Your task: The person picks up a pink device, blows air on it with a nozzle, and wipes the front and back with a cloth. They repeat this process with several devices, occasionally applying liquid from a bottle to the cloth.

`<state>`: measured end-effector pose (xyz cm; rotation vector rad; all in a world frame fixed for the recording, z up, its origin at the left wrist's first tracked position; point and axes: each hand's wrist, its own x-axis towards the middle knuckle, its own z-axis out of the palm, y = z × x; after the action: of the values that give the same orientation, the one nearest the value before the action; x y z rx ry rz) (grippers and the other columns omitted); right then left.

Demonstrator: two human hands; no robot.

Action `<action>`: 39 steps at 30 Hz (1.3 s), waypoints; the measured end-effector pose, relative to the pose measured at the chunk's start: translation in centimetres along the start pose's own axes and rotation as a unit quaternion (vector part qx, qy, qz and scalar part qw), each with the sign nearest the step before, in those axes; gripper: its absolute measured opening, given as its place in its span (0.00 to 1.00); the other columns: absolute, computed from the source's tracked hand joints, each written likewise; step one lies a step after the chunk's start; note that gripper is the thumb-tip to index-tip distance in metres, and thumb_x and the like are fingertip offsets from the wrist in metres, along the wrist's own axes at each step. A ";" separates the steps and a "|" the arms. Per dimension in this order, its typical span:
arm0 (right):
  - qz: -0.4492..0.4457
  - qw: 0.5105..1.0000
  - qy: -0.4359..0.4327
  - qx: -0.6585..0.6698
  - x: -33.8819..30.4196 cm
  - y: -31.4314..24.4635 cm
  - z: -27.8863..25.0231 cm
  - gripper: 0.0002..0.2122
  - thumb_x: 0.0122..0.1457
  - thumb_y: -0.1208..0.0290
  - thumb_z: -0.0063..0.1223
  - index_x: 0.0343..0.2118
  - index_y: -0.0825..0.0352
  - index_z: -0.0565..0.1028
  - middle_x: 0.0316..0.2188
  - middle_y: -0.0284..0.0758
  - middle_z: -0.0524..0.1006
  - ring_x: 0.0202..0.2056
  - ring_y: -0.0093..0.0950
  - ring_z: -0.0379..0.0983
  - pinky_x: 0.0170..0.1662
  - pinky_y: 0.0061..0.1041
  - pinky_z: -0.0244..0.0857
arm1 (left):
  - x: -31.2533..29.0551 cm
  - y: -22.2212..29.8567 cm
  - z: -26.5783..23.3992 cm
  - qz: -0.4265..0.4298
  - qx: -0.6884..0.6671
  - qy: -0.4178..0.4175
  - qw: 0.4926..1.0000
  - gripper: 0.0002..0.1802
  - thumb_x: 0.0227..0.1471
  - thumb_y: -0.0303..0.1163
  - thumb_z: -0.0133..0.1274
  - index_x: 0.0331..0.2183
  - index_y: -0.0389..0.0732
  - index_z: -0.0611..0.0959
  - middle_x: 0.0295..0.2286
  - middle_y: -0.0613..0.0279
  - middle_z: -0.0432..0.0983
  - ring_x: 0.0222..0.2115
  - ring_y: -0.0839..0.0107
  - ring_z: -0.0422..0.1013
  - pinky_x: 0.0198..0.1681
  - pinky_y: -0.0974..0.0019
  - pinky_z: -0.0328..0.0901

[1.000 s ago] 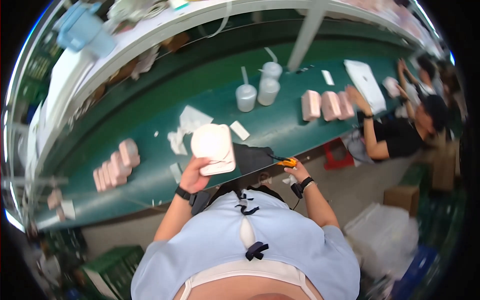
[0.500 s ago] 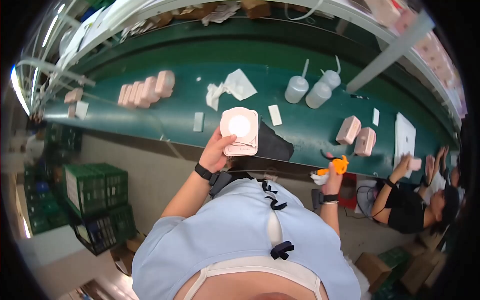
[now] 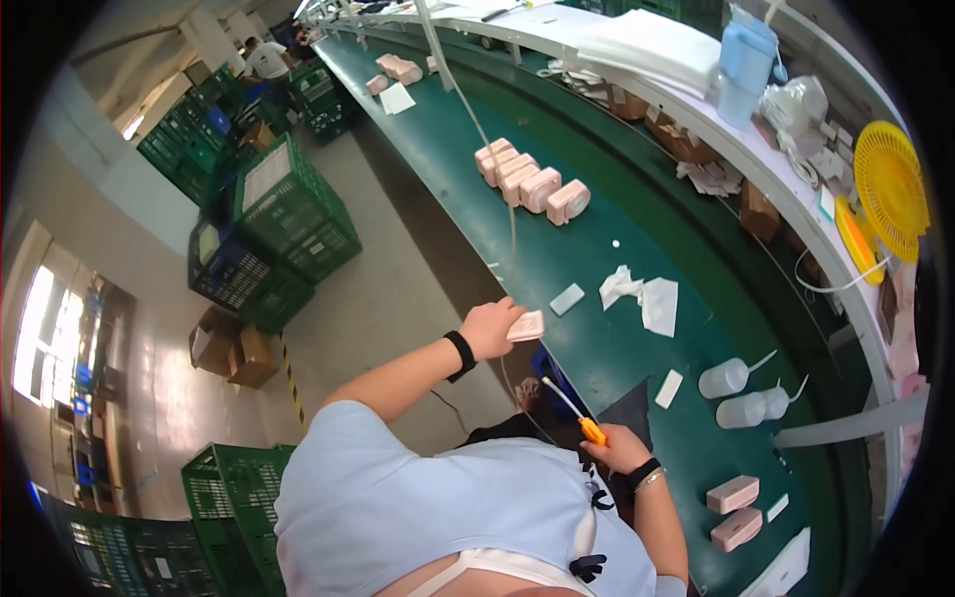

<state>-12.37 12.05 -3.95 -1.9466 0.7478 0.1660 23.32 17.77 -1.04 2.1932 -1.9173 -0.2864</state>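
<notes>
Wrapped round a flat, rounded pink device [image 3: 527, 326], my left hand [image 3: 487, 331] is out over the bench's near edge, and only one end of the device shows past the fingers. My right hand [image 3: 622, 448], closer to my body, grips an orange-handled tool [image 3: 593, 431]. A long, thin pale shaft with a white tip runs from its handle; the exact kind of tool is unclear. Beyond my left hand, a row of several similar pink devices [image 3: 537, 187] stands on the green bench [image 3: 567, 264]. A pale small block [image 3: 567, 299] lies close to my left hand.
Crumpled white tissue [image 3: 659, 303], a white block [image 3: 668, 389] and a black cloth [image 3: 629, 413] lie on the bench. White squeeze bottles [image 3: 724, 379] and two pink devices [image 3: 733, 495] are at the right. Green crates [image 3: 288, 204] stand on the floor at left.
My view has swung left along the bench. The pink device has turned from face-on to edge-on in my left hand. The orange-handled tool now points forward and left in my right hand.
</notes>
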 end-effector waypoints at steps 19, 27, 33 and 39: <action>0.021 0.988 -0.083 -0.125 3.4 -2.4 -1.6 0.23 0.53 0.46 0.55 0.31 0.67 0.77 0.26 0.43 0.78 0.30 0.42 0.75 0.34 0.37 0.67 | -8.8 -9.5 4.8 -0.412 -0.859 -0.019 0.305 0.33 0.45 0.31 0.54 0.56 0.42 0.69 0.47 0.54 0.74 0.45 0.62 0.72 0.48 0.58 0.69; 0.060 0.985 0.002 -0.160 2.8 -3.8 -2.6 0.23 0.53 0.46 0.55 0.31 0.66 0.77 0.26 0.44 0.78 0.31 0.42 0.75 0.34 0.37 0.67 | -6.9 -8.3 2.3 -0.268 -0.572 0.026 0.775 0.21 0.50 0.30 0.48 0.48 0.36 0.72 0.42 0.54 0.74 0.44 0.61 0.72 0.45 0.58 0.72; 0.032 0.993 -0.037 -0.104 0.6 -3.9 -0.8 0.23 0.53 0.46 0.55 0.30 0.66 0.77 0.26 0.43 0.78 0.30 0.43 0.75 0.34 0.37 0.67 | -9.1 -11.1 5.6 -0.215 -0.877 -0.230 0.364 0.22 0.49 0.31 0.50 0.48 0.35 0.72 0.39 0.57 0.74 0.41 0.62 0.73 0.42 0.56 0.73; 0.054 0.994 -0.001 -0.090 -1.8 -3.9 -0.5 0.20 0.53 0.50 0.57 0.30 0.67 0.77 0.23 0.40 0.78 0.25 0.36 0.75 0.31 0.31 0.67 | -7.1 -5.2 4.0 -0.400 -0.890 -0.195 0.094 0.25 0.51 0.42 0.51 0.49 0.40 0.71 0.40 0.53 0.71 0.36 0.61 0.74 0.33 0.59 0.74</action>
<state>-11.73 13.63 0.05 -2.0764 0.8633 0.3099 26.15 25.39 -6.28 0.5227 0.7292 -1.8740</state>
